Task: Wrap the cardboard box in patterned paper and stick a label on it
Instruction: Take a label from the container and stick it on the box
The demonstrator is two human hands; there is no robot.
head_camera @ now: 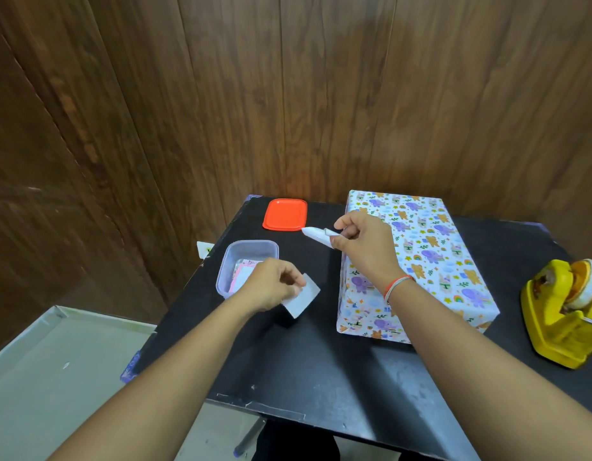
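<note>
Labelling step: the wrapped box [421, 261] stands on the worktop [321, 367]. Left hand [271, 286] pinches a white label [302, 296]; right hand [364, 242] grips a white pen-like tool [317, 235]. Next, presumably, the label goes onto the box.

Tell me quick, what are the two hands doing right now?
Left hand: closed, pinching a small white label above the table.
Right hand: closed, holding a white pen-like stick beside the wrapped box.
</note>
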